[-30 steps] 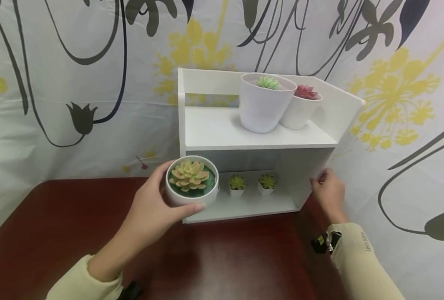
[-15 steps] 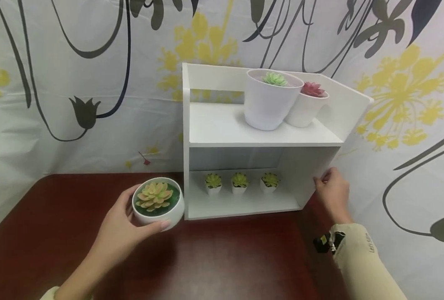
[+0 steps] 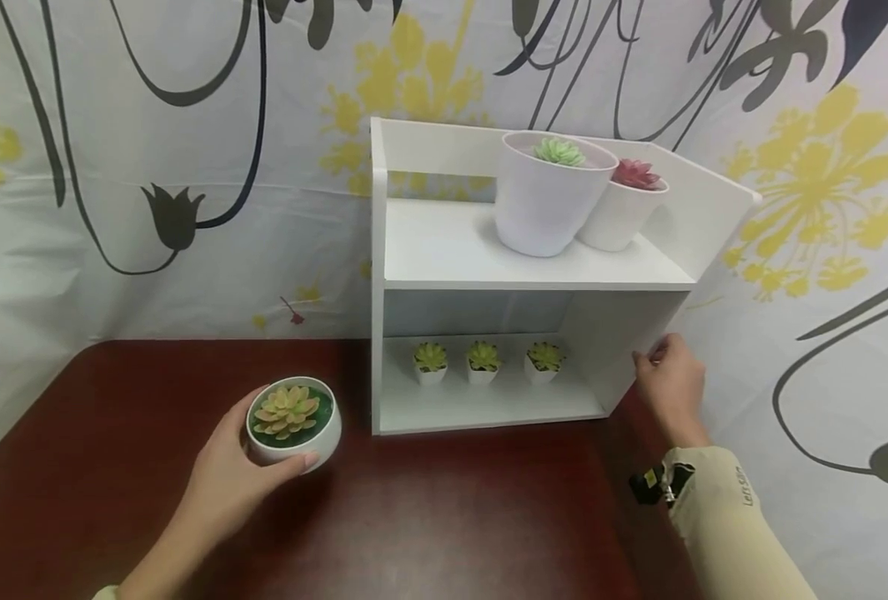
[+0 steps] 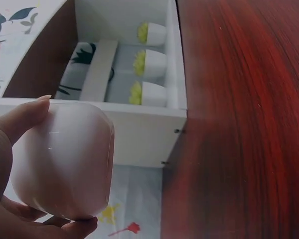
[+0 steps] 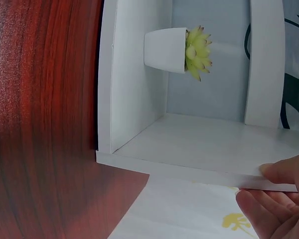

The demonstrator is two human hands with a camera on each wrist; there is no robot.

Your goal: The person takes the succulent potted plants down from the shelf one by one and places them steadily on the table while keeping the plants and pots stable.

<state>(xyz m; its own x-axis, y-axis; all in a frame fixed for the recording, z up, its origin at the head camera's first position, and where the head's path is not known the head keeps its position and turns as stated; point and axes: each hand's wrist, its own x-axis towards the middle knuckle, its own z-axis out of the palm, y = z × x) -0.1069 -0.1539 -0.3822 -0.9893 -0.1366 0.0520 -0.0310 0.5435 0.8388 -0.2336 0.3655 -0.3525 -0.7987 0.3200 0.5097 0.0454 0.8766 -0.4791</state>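
Note:
My left hand (image 3: 222, 479) grips a round white pot (image 3: 325, 439) from its left side, thumb toward the front. A yellow-green succulent (image 3: 286, 412) fills its top. This pot is left of a white two-tier shelf (image 3: 436, 250), apart from it; whether it touches the table I cannot tell. At the shelf's far side, my right hand (image 3: 672, 385) pinches the right side panel (image 5: 199, 175), thumb inside and fingers outside in the right wrist view. Small potted succulents (image 3: 482, 364) stand in a row on the lower tier.
On the upper tier stand a large white pot (image 3: 552, 204) with a green succulent and a smaller white pot (image 3: 619, 218) with a red one. The shelf rests on a dark red wooden table (image 3: 444, 517). Behind it hangs a flower-patterned cloth (image 3: 293, 150).
My left hand has carried the potted succulent left and down, away from the shelf's front. The leftmost small succulent has come into view. My right hand has stayed on the side panel.

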